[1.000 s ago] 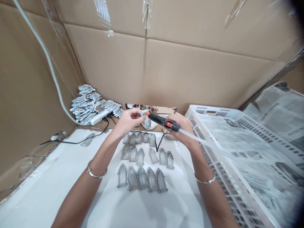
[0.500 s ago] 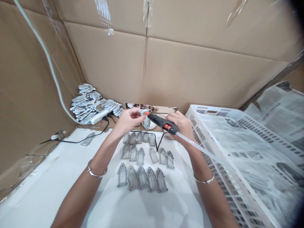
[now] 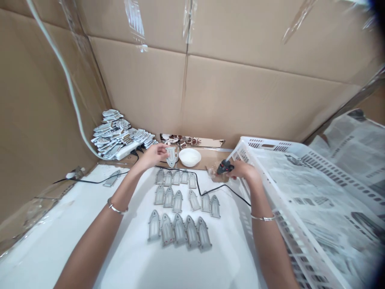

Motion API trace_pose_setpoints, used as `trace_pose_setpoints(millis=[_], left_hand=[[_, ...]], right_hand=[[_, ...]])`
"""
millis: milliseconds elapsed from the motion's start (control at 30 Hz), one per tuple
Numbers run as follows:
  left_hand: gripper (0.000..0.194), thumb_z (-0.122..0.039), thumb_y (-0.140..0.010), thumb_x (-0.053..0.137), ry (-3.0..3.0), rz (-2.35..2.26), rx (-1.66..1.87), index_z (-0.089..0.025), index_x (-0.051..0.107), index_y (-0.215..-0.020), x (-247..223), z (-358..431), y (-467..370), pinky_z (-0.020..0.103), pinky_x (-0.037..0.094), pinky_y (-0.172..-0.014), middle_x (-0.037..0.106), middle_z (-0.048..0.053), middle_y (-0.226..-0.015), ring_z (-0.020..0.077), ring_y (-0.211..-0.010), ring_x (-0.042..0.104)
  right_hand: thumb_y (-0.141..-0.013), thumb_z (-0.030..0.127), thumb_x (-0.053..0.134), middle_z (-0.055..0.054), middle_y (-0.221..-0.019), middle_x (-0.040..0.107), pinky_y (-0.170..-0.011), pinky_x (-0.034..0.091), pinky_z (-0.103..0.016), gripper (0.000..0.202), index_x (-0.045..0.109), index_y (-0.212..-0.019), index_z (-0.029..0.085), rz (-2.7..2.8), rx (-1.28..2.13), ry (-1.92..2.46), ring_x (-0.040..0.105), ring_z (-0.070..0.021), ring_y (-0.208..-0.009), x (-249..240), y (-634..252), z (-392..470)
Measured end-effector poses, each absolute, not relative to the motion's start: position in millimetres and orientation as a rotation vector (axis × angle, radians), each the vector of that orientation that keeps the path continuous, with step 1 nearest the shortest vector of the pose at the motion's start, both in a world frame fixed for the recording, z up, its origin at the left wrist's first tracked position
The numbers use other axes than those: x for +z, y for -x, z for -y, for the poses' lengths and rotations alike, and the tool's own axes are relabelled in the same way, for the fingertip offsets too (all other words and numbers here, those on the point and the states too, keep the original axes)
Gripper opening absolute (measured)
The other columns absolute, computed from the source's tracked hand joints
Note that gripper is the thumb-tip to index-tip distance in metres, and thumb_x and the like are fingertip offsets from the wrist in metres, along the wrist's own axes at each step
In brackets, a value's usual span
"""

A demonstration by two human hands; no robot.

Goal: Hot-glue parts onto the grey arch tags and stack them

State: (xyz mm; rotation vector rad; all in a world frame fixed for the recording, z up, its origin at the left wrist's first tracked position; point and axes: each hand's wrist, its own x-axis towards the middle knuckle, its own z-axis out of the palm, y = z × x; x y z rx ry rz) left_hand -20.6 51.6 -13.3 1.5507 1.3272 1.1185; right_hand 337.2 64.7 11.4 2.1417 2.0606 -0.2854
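Between the fingers of my left hand is a small arched, lantern-shaped piece, pale grey with a whitish middle. It hangs point down beside a white bowl. My right hand is closed round a black hot glue gun, low over a glue-smeared cardboard scrap. The gun's nozzle is not clearly visible. Similar grey arched pieces lie in rows on the white table surface, nearer to me than both hands.
A heap of similar pieces rises at the back left by a white power strip. A black cord crosses the table. On the right stands a white plastic crate with newspaper. Cardboard walls enclose the back and left.
The glue gun has come away from the piece and gone down to the right with my right hand. My left hand has shifted slightly left with the piece, and the bowl shows fully.
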Motion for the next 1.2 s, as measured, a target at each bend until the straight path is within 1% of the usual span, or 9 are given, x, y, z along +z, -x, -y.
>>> trace_pose_setpoints(millis=[200, 333, 500, 600, 667, 767, 833, 1033, 1200], left_hand=[[0.033, -0.027, -0.068, 0.082, -1.77, -1.797, 1.121, -0.014, 0.065, -0.093, 0, -102, 103, 0.021, 0.041, -0.066, 0.067, -0.007, -0.064, 0.0134, -0.065, 0.06], [0.017, -0.015, -0.074, 0.079, -1.848, -1.888, 1.041, -0.013, 0.063, -0.08, 32, -139, 136, 0.014, 0.034, -0.064, 0.055, -0.013, -0.051, 0.0084, -0.062, 0.05], [0.025, -0.002, -0.074, 0.075, -1.914, -1.978, 1.039, -0.014, 0.055, -0.065, 54, -160, 146, 0.012, 0.031, -0.067, 0.046, -0.013, -0.049, 0.0089, -0.059, 0.036], [0.014, -0.01, -0.084, 0.069, -1.992, -1.994, 1.104, -0.013, 0.059, -0.074, 56, -140, 138, 0.014, 0.031, -0.074, 0.056, -0.008, -0.061, 0.0104, -0.065, 0.039], [0.016, -0.025, -0.089, 0.067, -2.065, -2.023, 1.018, -0.014, 0.063, -0.078, 47, -107, 123, 0.018, 0.031, -0.072, 0.06, -0.005, -0.063, 0.0127, -0.067, 0.044], [0.047, -0.056, -0.088, 0.06, -2.033, -1.943, 0.338, -0.018, 0.06, -0.061, 18, -33, 86, 0.026, 0.031, -0.062, 0.058, 0.0, -0.053, 0.0175, -0.056, 0.049], [0.055, -0.066, -0.081, 0.059, -1.904, -1.828, -0.152, -0.019, 0.056, -0.052, -5, 19, 58, 0.03, 0.034, -0.061, 0.06, 0.004, -0.053, 0.0232, -0.055, 0.055], [0.046, -0.065, -0.077, 0.056, -1.935, -1.838, -0.284, -0.02, 0.064, -0.073, -50, 105, 7, 0.038, 0.041, -0.069, 0.071, 0.016, -0.086, 0.0375, -0.082, 0.067], [0.033, -0.052, -0.071, 0.066, -1.895, -1.874, -0.185, -0.022, 0.063, -0.083, -63, 107, 16, 0.033, 0.038, -0.068, 0.073, 0.011, -0.096, 0.0333, -0.093, 0.067]], right_hand=[[-0.079, 0.041, 0.065, -0.01, -0.095, 0.076, -0.06, 0.039, -0.029, 0.023, 0.069, -0.084, 0.019, -2.024, -0.211, -2.204, 0.069, -0.0256, -0.087, 26, -343, -55], [-0.08, 0.04, 0.064, -0.008, -0.089, 0.076, -0.062, 0.039, -0.029, 0.024, 0.068, -0.091, 0.019, -2.118, -0.305, -2.145, 0.068, -0.0244, -0.085, 29, -344, -53], [-0.079, 0.037, 0.065, -0.005, -0.082, 0.075, -0.062, 0.039, -0.03, 0.018, 0.066, -0.085, 0.02, -2.151, -0.355, -2.133, 0.066, -0.0228, -0.081, 30, -347, -51], [-0.08, 0.037, 0.064, -0.004, -0.083, 0.075, -0.061, 0.039, -0.029, 0.015, 0.067, -0.084, 0.023, -2.157, -0.343, -2.163, 0.067, -0.0226, -0.083, 35, -349, -47], [-0.08, 0.037, 0.064, -0.004, -0.083, 0.075, -0.06, 0.038, -0.028, 0.015, 0.068, -0.083, 0.023, -2.174, -0.328, -2.17, 0.067, -0.0225, -0.082, 37, -350, -47], [-0.078, 0.036, 0.066, -0.006, -0.08, 0.075, -0.058, 0.038, -0.028, 0.016, 0.07, -0.082, 0.021, -2.19, -0.341, -2.144, 0.067, -0.0224, -0.079, 33, -350, -52], [-0.078, 0.035, 0.067, -0.006, -0.077, 0.074, -0.057, 0.038, -0.027, 0.016, 0.07, -0.078, 0.019, -2.164, -0.396, -2.121, 0.066, -0.0211, -0.074, 27, -351, -58], [-0.079, 0.032, 0.067, -0.006, -0.071, 0.073, -0.055, 0.039, -0.026, 0.018, 0.07, -0.083, 0.016, -2.059, -0.579, -2.085, 0.063, -0.017, -0.061, 14, -348, -67], [-0.075, 0.031, 0.069, -0.009, -0.075, 0.074, -0.06, 0.042, -0.029, 0.016, 0.071, -0.081, 0.016, -2.001, -0.424, -2.137, 0.068, -0.0216, -0.071, 16, -351, -66]])
